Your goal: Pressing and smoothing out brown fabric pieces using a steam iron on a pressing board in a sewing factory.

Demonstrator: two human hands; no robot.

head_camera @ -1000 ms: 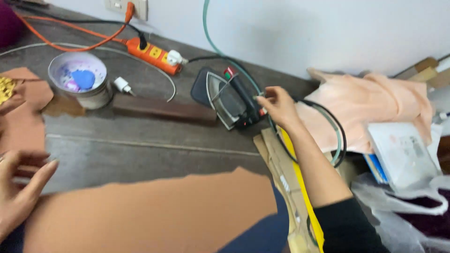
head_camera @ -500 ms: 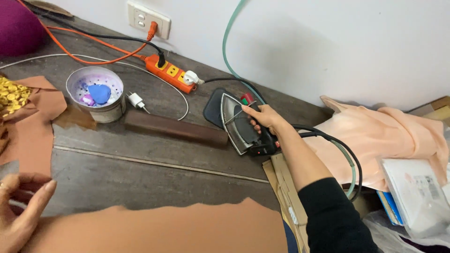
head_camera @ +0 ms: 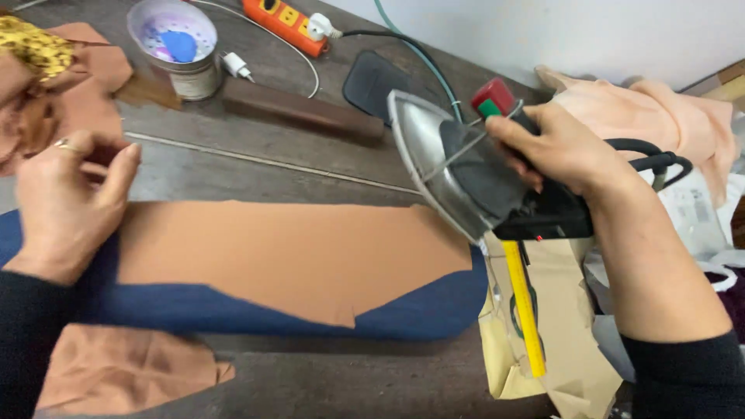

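My right hand (head_camera: pixel 570 151) grips the black handle of a metal clothes iron (head_camera: pixel 466 167), lifted and tilted with its shiny soleplate facing left, above the right end of a flat brown fabric piece (head_camera: pixel 287 252). That piece lies on a dark blue padded board (head_camera: pixel 419 310). My left hand (head_camera: pixel 66 206), with a ring on one finger, rests on the fabric's left end, fingers loosely curled and holding nothing.
A black iron rest mat (head_camera: pixel 372 81), a dark wooden bar (head_camera: pixel 299 109), a tin with a blue object (head_camera: pixel 178 43) and an orange power strip (head_camera: pixel 291 23) sit at the back. Peach cloth (head_camera: pixel 652 116) lies right; a yellow ruler (head_camera: pixel 524 310) on paper patterns.
My right hand took hold of the iron on its mat and lifted it toward the brown fabric. The view shifted closer to the table.
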